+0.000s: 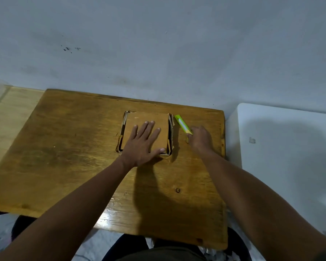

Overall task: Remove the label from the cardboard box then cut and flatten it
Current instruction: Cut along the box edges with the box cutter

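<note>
A flattened brown cardboard box (159, 120) lies near the far middle of the wooden table (64, 147), its folded edges showing at left and right. My left hand (142, 142) presses flat on top of it, fingers spread. Just right of the box, my right hand (199, 137) holds the near end of a green utility knife (183, 126), which points away toward the far left. No label shows on the box's visible face.
A pale wall rises behind the table. A white surface (280, 147) stands against the table's right edge. A lighter wooden board (6, 113) lies beyond the left edge. My legs show below the table's near edge.
</note>
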